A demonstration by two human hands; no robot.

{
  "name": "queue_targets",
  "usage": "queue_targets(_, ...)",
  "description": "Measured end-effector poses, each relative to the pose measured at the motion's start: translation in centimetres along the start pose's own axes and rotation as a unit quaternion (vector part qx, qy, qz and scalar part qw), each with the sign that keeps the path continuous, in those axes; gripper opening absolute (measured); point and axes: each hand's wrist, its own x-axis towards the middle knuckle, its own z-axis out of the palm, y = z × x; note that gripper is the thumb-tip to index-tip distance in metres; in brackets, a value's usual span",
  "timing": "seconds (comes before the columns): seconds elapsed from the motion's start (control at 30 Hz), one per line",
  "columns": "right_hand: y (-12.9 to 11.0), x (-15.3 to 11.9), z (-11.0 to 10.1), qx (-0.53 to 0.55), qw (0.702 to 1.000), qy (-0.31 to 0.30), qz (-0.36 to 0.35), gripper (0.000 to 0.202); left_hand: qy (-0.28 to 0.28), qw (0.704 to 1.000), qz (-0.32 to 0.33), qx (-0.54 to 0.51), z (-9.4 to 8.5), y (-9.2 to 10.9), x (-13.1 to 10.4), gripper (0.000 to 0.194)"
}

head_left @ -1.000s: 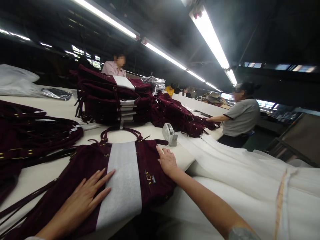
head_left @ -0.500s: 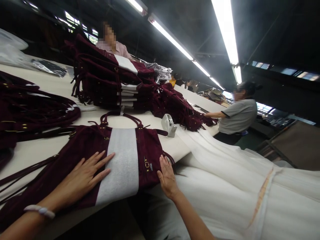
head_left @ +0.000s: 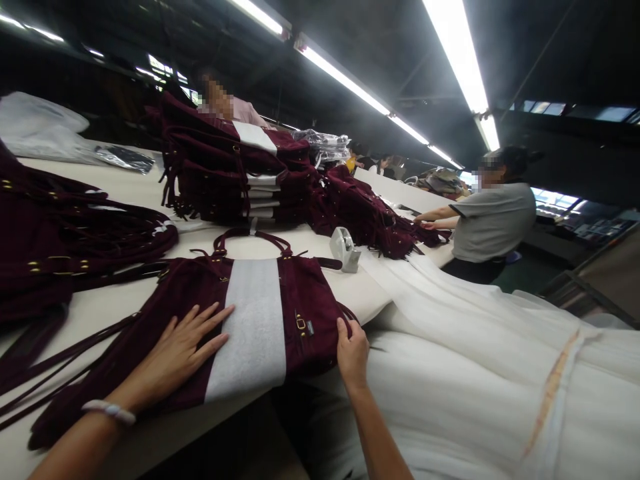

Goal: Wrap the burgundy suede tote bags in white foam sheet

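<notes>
A maroon handbag lies flat at the near edge of the table, its two handles pointing away from me. A strip of white paper-like wrap runs across its middle. My left hand rests flat on the bag's left part with fingers spread, the fingertips reaching the wrap. At the bag's right edge my right hand is curled round the side, thumb on top; its fingers are partly hidden. Thin straps trail off the bag's left side. Just beyond its right corner stands a grey tape dispenser.
Behind the bag rises a stack of maroon bags. More maroon bags lie at the left. White sheeting covers the right foreground. A co-worker in a grey shirt handles maroon pieces; another person is behind the stack.
My right hand has gone from lying flat with extended fingers to curling round the bag's right edge. My left hand stays spread on the bag. The view has shifted slightly.
</notes>
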Motion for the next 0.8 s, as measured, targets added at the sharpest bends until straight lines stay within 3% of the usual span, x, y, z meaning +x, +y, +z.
queue_targets(0.17, -4.1, 6.0, 4.0, 0.144, 0.989, 0.031, 0.001, 0.042, 0.008, 0.999, -0.041, -0.005, -0.6, -1.1, 2.8, 0.062)
queue_targets(0.33, -6.0, 10.3, 7.2, 0.174, 0.983, -0.039, 0.028, 0.046, 0.041, 0.995, -0.091, 0.000, -0.9, -2.5, 5.1, 0.062)
queue_targets(0.47, -4.1, 9.5, 6.4, 0.159, 0.985, -0.059, 0.033, 0.045, 0.055, 0.995, -0.084, 0.001, -0.6, -3.2, 5.0, 0.061)
queue_targets(0.6, -2.4, 6.8, 5.2, 0.048, 0.997, -0.027, 0.047, 0.043, 0.044, 0.996, -0.079, -0.012, -0.4, -3.4, 4.8, 0.063)
queue_targets(0.8, -2.9, 4.4, 4.6, -0.046, 0.997, 0.021, 0.051, 0.044, 0.066, 0.995, -0.071, -0.029, -0.1, -3.7, 4.9, 0.065)
